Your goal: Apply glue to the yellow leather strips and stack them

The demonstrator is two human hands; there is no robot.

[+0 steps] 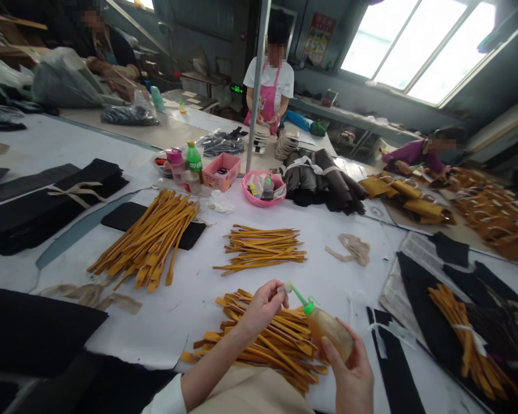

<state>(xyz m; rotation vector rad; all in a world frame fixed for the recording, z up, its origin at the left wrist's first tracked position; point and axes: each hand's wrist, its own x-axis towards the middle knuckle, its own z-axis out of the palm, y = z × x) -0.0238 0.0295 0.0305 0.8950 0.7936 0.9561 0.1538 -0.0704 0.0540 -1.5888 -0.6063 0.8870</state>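
Observation:
My right hand (354,368) grips a squeeze bottle (334,333) of amber liquid, tilted so its green nozzle points up and left. At the nozzle's tip, the closed fingers of my left hand (265,305) pinch a small pale scrap (288,287); its exact kind is too small to tell. Below both hands lies a loose pile of mustard-yellow straps (267,351), partly covered by my left forearm. Just beyond is a flatter row of thin yellow straps (263,247). A larger heap of yellow straps (151,241) rests to the left, on a black piece.
Tied black panels (56,195) lie left. A pink box (221,171), a pink basket (264,188) and a green bottle (194,158) stand near a metal pole (257,86). Bundled yellow straps (461,339) lie right, on black pieces. Several people work at the tables beyond.

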